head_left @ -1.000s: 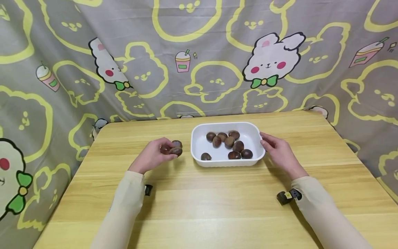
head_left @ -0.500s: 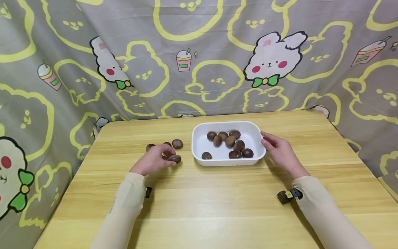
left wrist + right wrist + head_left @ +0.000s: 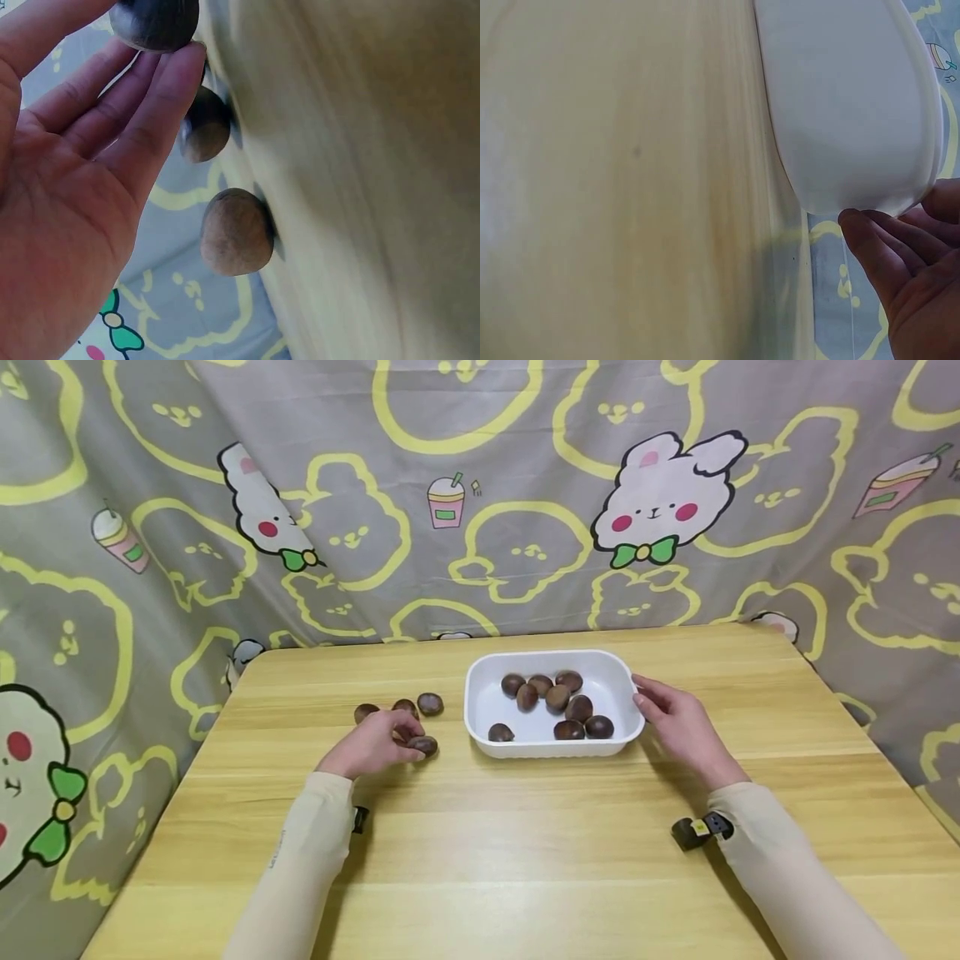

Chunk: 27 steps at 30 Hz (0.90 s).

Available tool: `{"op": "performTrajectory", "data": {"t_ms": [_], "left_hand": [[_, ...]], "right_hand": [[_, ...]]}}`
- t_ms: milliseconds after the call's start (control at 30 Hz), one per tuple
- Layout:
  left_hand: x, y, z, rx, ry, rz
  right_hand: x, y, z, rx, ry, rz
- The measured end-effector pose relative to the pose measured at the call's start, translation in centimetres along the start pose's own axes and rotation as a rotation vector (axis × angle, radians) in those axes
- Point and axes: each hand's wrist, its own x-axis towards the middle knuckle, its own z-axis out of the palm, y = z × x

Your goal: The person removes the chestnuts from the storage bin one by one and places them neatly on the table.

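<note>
My left hand [image 3: 375, 745] pinches a dark brown chestnut [image 3: 423, 745] between thumb and fingertips, low over the table left of the tray. The left wrist view shows this chestnut [image 3: 156, 22] at the top edge, partly cut off. Just beyond the hand lie more chestnuts, one at the left [image 3: 366, 713], partly hidden, and one at the right [image 3: 431, 704]. My right hand [image 3: 682, 722] holds the right end of a white plastic tray [image 3: 480, 749] at its rim. In the right wrist view, fingertips [image 3: 853, 221] touch the tray's outer wall. Several chestnuts [image 3: 557, 697] lie inside the tray.
The wooden table [image 3: 480, 860] reaches back to a grey patterned curtain [image 3: 525, 460] that hangs behind it and along the sides. A black camera [image 3: 690, 833] is strapped at the right wrist, and another [image 3: 360, 818] at the left.
My left hand has moved slightly nearer and parted from the grouped chestnuts, keeping one in its fingers while others now lie behind it. The right hand stays at the tray.
</note>
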Motion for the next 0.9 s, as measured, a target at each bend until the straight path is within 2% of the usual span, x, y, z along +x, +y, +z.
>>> {"op": "performTrajectory", "data": {"t_ms": [233,467,533,800,900], "left_hand": [[0.13,-0.05,0.1,0.019,-0.016,-0.006],[0.24,-0.2,0.22,-0.018,-0.024,-0.034],[0.26,-0.28,0.23,-0.022,-0.023,-0.017],[-0.17,-0.46,0.03,-0.037,0.008,-0.035],[-0.27,-0.28,-0.24,-0.028,0.039,-0.014]], "right_hand": [[0.03,-0.12,-0.09,0.005,0.002,-0.009],[-0.03,-0.08,-0.12,0.005,0.005,-0.008],[-0.05,-0.04,-0.12,0.001,0.01,-0.009],[-0.05,0.14,0.08,0.023,0.009,-0.013],[-0.02,0.11,0.04,0.028,0.007,-0.011]]}}
